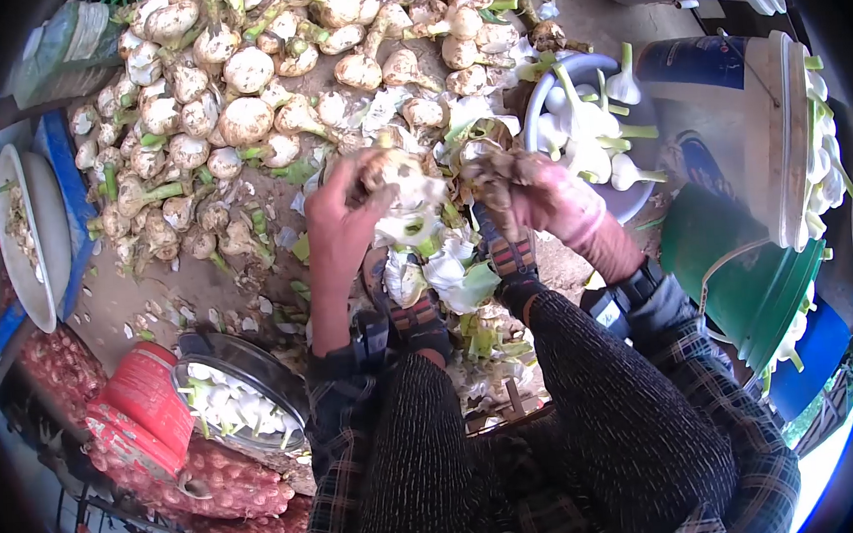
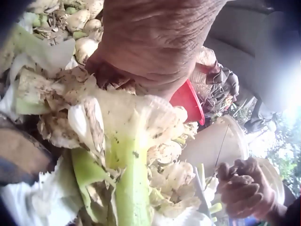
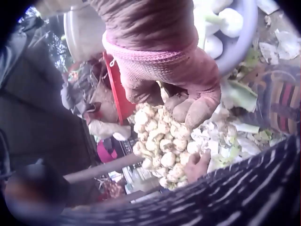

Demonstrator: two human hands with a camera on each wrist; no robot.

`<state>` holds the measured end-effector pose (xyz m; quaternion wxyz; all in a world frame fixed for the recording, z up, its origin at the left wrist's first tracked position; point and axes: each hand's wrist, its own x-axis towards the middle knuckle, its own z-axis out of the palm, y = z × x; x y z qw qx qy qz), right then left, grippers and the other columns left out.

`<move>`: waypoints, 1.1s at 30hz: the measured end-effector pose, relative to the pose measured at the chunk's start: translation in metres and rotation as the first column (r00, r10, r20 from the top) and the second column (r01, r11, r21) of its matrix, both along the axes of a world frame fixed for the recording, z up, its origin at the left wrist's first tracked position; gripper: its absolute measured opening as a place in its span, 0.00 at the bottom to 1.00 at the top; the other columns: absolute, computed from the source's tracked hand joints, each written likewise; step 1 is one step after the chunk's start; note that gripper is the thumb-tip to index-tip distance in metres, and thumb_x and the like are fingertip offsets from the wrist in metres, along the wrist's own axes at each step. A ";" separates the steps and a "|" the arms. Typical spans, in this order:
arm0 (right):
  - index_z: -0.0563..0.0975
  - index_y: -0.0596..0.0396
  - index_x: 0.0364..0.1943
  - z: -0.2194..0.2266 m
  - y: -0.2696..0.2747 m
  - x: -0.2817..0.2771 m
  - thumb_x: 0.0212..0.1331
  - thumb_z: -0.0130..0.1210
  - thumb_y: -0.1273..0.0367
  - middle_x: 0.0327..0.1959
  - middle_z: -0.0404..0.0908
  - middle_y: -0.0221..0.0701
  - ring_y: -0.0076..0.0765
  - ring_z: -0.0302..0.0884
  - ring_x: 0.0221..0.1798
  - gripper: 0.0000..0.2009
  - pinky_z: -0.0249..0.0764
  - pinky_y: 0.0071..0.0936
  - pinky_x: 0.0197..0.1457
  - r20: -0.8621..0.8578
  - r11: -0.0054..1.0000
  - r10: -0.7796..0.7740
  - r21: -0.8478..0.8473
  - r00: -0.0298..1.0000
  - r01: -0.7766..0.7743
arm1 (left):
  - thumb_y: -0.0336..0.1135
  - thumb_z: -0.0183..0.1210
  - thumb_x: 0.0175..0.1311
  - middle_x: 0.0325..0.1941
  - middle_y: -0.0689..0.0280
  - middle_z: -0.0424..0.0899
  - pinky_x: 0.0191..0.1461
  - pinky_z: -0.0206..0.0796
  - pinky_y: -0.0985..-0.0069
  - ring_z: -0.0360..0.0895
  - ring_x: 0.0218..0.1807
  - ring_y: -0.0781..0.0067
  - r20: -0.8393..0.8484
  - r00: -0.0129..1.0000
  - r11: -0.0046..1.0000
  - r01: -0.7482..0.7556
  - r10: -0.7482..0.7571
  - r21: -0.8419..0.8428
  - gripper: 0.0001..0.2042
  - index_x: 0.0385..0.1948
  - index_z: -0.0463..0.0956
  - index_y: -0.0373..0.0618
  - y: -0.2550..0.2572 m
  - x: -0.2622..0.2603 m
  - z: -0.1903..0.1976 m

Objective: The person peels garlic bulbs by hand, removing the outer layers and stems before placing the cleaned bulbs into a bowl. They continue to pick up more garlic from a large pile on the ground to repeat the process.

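My bare left hand [image 1: 338, 218] grips a dirty white bulb [image 1: 393, 171] with loose papery skins above my feet. In the left wrist view the bulb [image 2: 123, 123] hangs under the left hand [image 2: 155, 42], its pale green stalk pointing down. My gloved right hand [image 1: 544, 199] is just right of it, fingers curled round a clump of dirty brown husk [image 1: 487, 173]. The right wrist view shows the pink-cuffed glove [image 3: 174, 70] with curled fingertips [image 3: 194, 111]. The right hand [image 2: 245, 188] also appears as a fist in the left wrist view.
A big pile of unpeeled bulbs [image 1: 232, 112] covers the ground ahead. Peeled bulbs fill a blue basin [image 1: 534, 104] on the right and a metal bowl [image 1: 246, 348] on the left. Peelings [image 1: 446, 265] lie round my sandals. Buckets [image 1: 760, 129] stand right, red mesh sacks [image 1: 142, 401] left.
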<state>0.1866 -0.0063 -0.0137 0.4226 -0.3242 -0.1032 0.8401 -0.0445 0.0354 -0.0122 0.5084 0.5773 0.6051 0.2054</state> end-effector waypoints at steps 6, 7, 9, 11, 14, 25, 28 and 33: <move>0.68 0.66 0.40 0.004 0.012 -0.022 0.59 0.44 0.65 0.16 0.73 0.35 0.30 0.70 0.15 0.15 0.68 0.23 0.19 -0.052 0.990 -0.019 -0.143 0.998 0.012 | 0.26 0.62 0.47 0.47 0.63 0.74 0.53 0.63 0.77 0.70 0.49 0.73 0.742 0.668 0.969 0.143 0.055 -0.201 0.23 0.48 0.69 0.38 -0.009 0.007 -0.006; 0.69 0.66 0.39 0.002 0.012 -0.022 0.59 0.45 0.66 0.16 0.73 0.35 0.30 0.71 0.15 0.14 0.69 0.22 0.19 -0.061 0.992 -0.032 -0.120 0.998 0.024 | 0.25 0.62 0.48 0.49 0.62 0.73 0.54 0.61 0.77 0.69 0.50 0.73 0.738 0.674 0.968 0.165 0.029 -0.188 0.23 0.49 0.68 0.35 -0.008 0.006 -0.007; 0.69 0.66 0.38 0.002 0.012 -0.020 0.58 0.45 0.66 0.16 0.72 0.35 0.29 0.71 0.15 0.13 0.69 0.21 0.19 -0.073 0.994 -0.042 -0.101 0.996 0.034 | 0.25 0.61 0.48 0.49 0.61 0.73 0.54 0.61 0.77 0.70 0.50 0.73 0.736 0.677 0.965 0.193 0.001 -0.178 0.23 0.49 0.68 0.35 -0.008 0.003 -0.008; 0.70 0.68 0.34 0.006 0.016 -0.018 0.58 0.45 0.67 0.16 0.73 0.36 0.31 0.71 0.15 0.13 0.69 0.22 0.19 -0.116 1.000 0.027 -0.012 0.993 -0.029 | 0.24 0.61 0.48 0.49 0.61 0.73 0.54 0.61 0.77 0.70 0.50 0.72 0.731 0.681 0.961 0.221 -0.031 -0.164 0.22 0.49 0.68 0.35 -0.008 0.001 -0.008; 0.71 0.70 0.28 0.009 0.021 -0.021 0.56 0.46 0.70 0.17 0.74 0.39 0.34 0.72 0.16 0.12 0.70 0.25 0.19 -0.077 0.999 0.043 -0.002 0.996 -0.044 | 0.23 0.60 0.49 0.49 0.61 0.72 0.55 0.61 0.77 0.69 0.50 0.72 0.768 0.636 0.949 0.192 0.074 -0.251 0.21 0.49 0.68 0.35 -0.011 -0.001 -0.010; 0.71 0.70 0.25 0.020 0.025 -0.020 0.50 0.46 0.76 0.17 0.74 0.40 0.36 0.76 0.20 0.07 0.75 0.29 0.22 0.227 0.975 0.101 0.173 0.969 -0.142 | 0.29 0.60 0.50 0.48 0.62 0.73 0.54 0.61 0.76 0.70 0.49 0.72 0.818 0.540 0.919 0.188 0.199 -0.347 0.22 0.48 0.67 0.34 -0.015 -0.003 -0.007; 0.72 0.69 0.27 0.018 0.028 -0.031 0.47 0.49 0.75 0.17 0.74 0.35 0.29 0.75 0.19 0.07 0.74 0.25 0.23 0.437 0.946 0.053 0.266 0.898 -0.185 | 0.34 0.61 0.50 0.48 0.62 0.73 0.54 0.61 0.74 0.70 0.49 0.72 0.863 0.407 0.910 0.147 0.301 -0.387 0.24 0.49 0.66 0.34 -0.025 -0.003 -0.023; 0.73 0.65 0.32 0.047 0.037 -0.044 0.42 0.52 0.71 0.16 0.73 0.32 0.20 0.73 0.21 0.12 0.69 0.21 0.25 0.601 0.973 0.198 -0.027 0.774 -0.228 | 0.42 0.60 0.51 0.50 0.57 0.72 0.55 0.64 0.64 0.70 0.52 0.62 0.755 0.140 0.734 0.179 0.640 -0.655 0.27 0.50 0.64 0.36 -0.031 -0.007 -0.041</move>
